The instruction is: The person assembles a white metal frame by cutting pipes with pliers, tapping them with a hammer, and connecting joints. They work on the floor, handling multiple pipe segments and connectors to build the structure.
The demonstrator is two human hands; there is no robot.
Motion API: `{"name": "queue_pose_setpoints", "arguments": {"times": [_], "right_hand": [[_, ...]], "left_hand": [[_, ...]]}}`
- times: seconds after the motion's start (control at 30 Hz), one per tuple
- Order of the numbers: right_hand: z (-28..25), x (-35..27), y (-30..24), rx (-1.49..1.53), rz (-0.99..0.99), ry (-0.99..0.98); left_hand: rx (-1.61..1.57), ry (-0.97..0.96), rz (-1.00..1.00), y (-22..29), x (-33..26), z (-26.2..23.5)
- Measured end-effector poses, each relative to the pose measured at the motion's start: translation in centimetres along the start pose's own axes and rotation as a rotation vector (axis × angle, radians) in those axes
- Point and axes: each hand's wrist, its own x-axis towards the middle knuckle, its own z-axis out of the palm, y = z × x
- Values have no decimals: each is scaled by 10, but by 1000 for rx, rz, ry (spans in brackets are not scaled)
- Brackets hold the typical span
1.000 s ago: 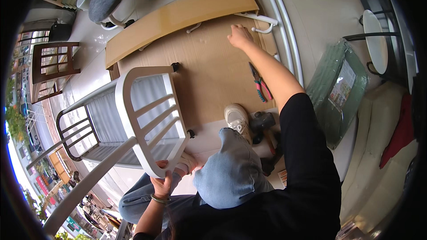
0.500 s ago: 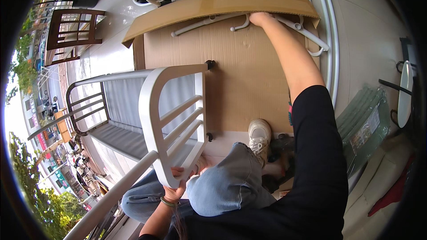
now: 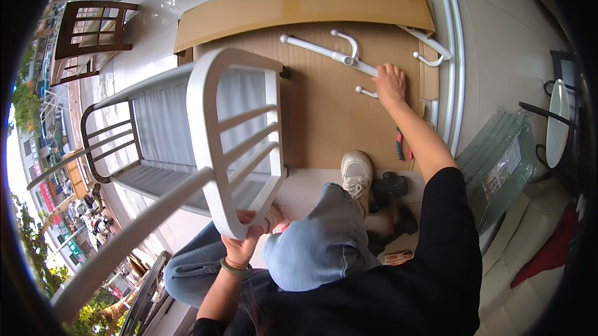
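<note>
My right hand (image 3: 390, 86) is closed round one end of a white hook bar (image 3: 317, 49), a tube with curved, ball-tipped hooks. It is tilted over the flattened cardboard box (image 3: 324, 118). My left hand (image 3: 242, 242) grips the lower near corner of a white rack frame (image 3: 202, 124), a rounded end panel with crossbars. Grey fabric (image 3: 163, 108) spans the rack behind that panel. A second white hooked tube (image 3: 430, 42) pokes out from beneath the right end of the cardboard flap (image 3: 299, 7).
Long white poles (image 3: 451, 68) lie right of the cardboard. A red-and-black-handled tool (image 3: 400, 144) rests on its right edge, with a dark mallet-like tool (image 3: 391, 184) nearer me. Right of these is a plastic-wrapped green package (image 3: 498, 164). A brown wooden chair (image 3: 93, 30) stands far left.
My right hand has come out from under the cardboard flap and drawn the hook bar toward me. My left hand keeps its hold on the rack frame. The whole view has shifted slightly.
</note>
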Motion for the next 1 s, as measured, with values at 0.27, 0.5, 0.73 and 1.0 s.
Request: {"name": "queue_pose_setpoints", "arguments": {"times": [0.27,0.5,0.73,1.0], "right_hand": [[-48,-4,65,-49,52,111],[-70,62,106,-160,371,-102],[-65,51,69,-233,203,-172],[-23,-40,-23,32,310,-226]], "left_hand": [[50,55,-21,10,63,25],[446,477,381,47,36,29],[128,-323,282,61,51,91],[-118,-446,-382,-44,130,226]]}}
